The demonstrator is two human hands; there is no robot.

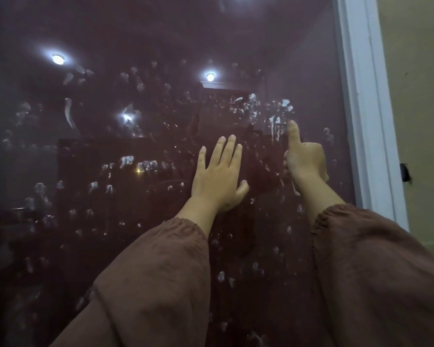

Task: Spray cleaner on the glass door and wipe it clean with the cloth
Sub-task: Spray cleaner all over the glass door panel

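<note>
Judging by the smudged dark glass door (161, 146) ahead, you have yet to spray: your left hand (217, 176) lies flat on the pane, fingers spread, your right hand (305, 156) is curled with only its forefinger touching, and neither cleaner nor cloth shows, so fetch them next.

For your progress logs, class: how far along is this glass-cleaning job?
Done: nothing visibly; white smudges cover the glass. In hand: left hand flat on it, right hand touching with one finger. No spray bottle or cloth in view. Left: spraying and wiping.
</note>
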